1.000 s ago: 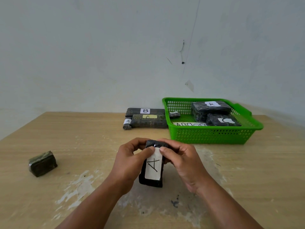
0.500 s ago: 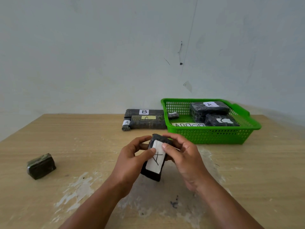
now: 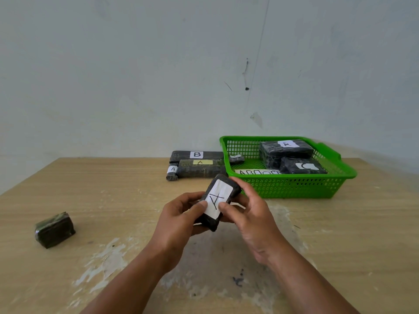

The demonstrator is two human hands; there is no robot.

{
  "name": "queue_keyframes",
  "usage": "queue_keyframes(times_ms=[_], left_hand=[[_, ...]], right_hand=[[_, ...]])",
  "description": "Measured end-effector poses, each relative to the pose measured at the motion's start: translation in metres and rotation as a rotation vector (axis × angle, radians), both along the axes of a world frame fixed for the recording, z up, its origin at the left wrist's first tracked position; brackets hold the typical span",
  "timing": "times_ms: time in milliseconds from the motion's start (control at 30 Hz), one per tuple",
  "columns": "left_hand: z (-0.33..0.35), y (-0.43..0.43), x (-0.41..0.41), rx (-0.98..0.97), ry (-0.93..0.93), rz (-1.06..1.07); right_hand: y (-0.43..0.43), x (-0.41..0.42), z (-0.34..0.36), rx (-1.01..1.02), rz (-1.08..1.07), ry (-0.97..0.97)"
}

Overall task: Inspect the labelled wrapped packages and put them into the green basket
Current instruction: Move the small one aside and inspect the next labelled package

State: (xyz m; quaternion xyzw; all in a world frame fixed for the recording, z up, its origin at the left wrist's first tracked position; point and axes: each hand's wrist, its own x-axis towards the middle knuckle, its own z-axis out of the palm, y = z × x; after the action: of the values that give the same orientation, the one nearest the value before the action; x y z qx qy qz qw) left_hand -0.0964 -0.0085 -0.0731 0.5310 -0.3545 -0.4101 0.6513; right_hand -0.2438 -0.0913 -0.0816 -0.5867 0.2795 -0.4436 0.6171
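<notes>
A small black wrapped package (image 3: 223, 189) with a white label marked A is held above the table's middle, tilted to the right. My left hand (image 3: 179, 220) grips its left side and my right hand (image 3: 254, 216) its right side, thumbs on the label. The green basket (image 3: 294, 184) stands at the back right. Inside it lie a package labelled A (image 3: 286, 149), a package labelled C (image 3: 302, 168), a tiny package (image 3: 237, 158) and a lettered paper strip (image 3: 257, 172).
To the left of the basket lie a long package marked B (image 3: 196, 154), a long package with a yellow A label (image 3: 200, 168) and a small roll marked A (image 3: 172, 172). An unlabelled dark green package (image 3: 54, 230) sits at the left. The wall rises behind the wooden table (image 3: 362, 234).
Both hands have lifted the A package and turned it from upright to leaning right, moving it a little toward the basket.
</notes>
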Motion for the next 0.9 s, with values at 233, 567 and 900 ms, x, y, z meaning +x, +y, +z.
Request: queue_keyframes(times_ms=[233,567,900], left_hand=[[0.0014,-0.0005,-0.0025,-0.005,-0.07,0.059],[0.0039,0.0027,-0.0033,0.002,-0.109,0.056],[0.0059,0.0022,0.0021,-0.002,-0.124,0.105]], right_hand=[[-0.0004,-0.0033,0.0004,-0.033,0.029,0.041],[0.0004,-0.0028,0.0022,-0.063,-0.044,-0.007],[0.0007,-0.0035,0.0001,-0.578,-0.168,0.339]])
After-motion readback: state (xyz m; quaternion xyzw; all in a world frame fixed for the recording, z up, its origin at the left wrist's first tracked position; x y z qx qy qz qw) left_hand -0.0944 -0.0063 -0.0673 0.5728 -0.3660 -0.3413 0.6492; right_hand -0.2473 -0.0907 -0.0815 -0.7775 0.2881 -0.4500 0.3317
